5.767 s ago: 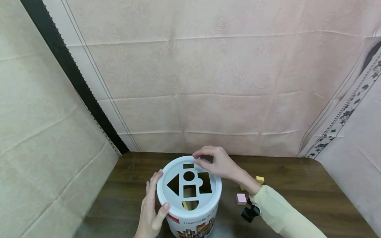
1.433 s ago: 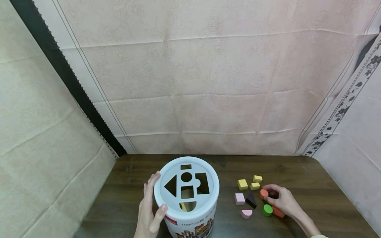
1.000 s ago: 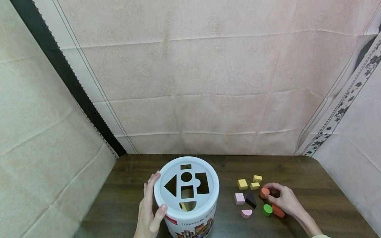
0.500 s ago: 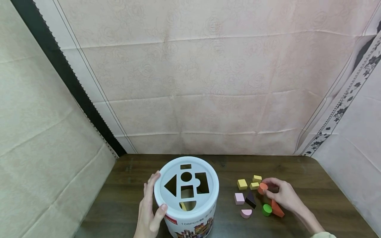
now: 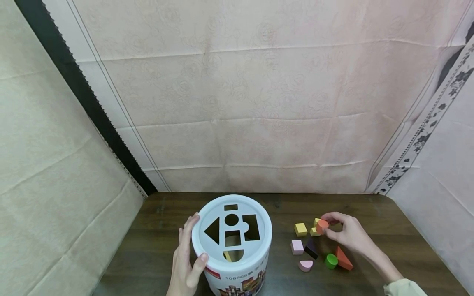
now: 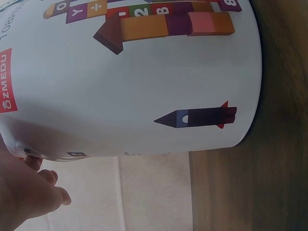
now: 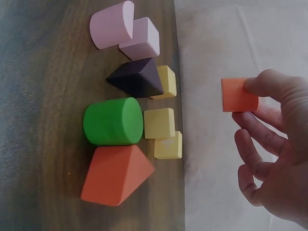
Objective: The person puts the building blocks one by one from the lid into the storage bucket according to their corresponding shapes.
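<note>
My left hand (image 5: 187,257) holds the side of a white bucket (image 5: 237,275), fingers along its left wall and thumb near the front of the rim. Its light blue lid (image 5: 255,257) has several shaped cut-outs: a triangle, a circle, a square and others. Through the half-round one a bit of yellow shows. Off to the right, my right hand (image 5: 348,234) pinches an orange cylinder (image 7: 236,95) between thumb and fingers, raised above the table. In the head view that cylinder partly covers two small yellow blocks (image 7: 160,123).
Around the right hand lie a yellow cube (image 5: 300,229), a pink cube (image 5: 297,247), a pink half-cylinder (image 5: 305,266), a dark triangular prism (image 7: 134,79), a green cylinder (image 5: 331,261) and an orange triangular prism (image 5: 343,260). Cloth walls (image 5: 237,123) enclose the wooden table (image 5: 159,234).
Earlier my right hand was over the lid, then at the orange cylinder among the blocks. Since then it has lifted the cylinder up and slightly left. The left hand stays on the bucket.
</note>
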`<state>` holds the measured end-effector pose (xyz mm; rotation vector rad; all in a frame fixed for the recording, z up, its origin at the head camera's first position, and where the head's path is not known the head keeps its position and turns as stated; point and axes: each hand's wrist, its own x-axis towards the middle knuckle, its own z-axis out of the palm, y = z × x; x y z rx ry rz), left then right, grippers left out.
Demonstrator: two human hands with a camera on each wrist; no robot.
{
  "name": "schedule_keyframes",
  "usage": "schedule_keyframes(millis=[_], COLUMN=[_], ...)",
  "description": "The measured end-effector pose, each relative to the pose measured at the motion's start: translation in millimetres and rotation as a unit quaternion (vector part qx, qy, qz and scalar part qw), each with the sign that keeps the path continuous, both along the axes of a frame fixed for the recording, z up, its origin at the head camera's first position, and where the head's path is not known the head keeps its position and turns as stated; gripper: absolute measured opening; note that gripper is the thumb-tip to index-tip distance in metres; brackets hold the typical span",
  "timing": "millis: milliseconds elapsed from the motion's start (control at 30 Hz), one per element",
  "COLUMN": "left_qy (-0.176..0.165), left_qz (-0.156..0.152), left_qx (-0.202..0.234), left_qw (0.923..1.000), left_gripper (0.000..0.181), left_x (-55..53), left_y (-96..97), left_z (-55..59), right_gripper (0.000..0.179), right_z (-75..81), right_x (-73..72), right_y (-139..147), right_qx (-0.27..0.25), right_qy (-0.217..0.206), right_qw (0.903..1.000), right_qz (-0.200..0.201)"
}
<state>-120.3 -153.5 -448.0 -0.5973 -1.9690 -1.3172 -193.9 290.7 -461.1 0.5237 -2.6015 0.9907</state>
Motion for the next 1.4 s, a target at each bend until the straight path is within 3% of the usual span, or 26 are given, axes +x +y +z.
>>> schedule_keyframes(millis=[233, 467, 767, 1400], left_qy=[-0.004, -0.003, 0.004, 0.012], left_qz=[0.002, 0.001, -0.001, 0.0], left_qx=[0.004, 0.001, 0.0, 0.0], left_qw=[1.0, 1.0, 1.0, 0.9999], left_gripper=[0.071, 0.071, 0.071, 0.071], left_x=[-0.3, 0.9, 0.7, 0.7], left_y=[-0.3, -0.6, 0.1, 0.4], left_z=[0.0, -0.2, -0.3, -0.2], right_gripper=[0.023, 0.028, 0.027, 0.024], right_z=[9.4, 18.4, 32.8, 57.7], right_x=[-3.6, -7.6, -12.9, -21.1], right_y=[-9, -22, -29, -52], right_qx=[0.012, 0.018, 0.031, 0.028], right_qy=[-0.002, 0.038, 0.007, 0.042], right_qw=[0.9999, 0.9988, 0.9991, 0.997], right_qz=[0.005, 0.023, 0.028, 0.058])
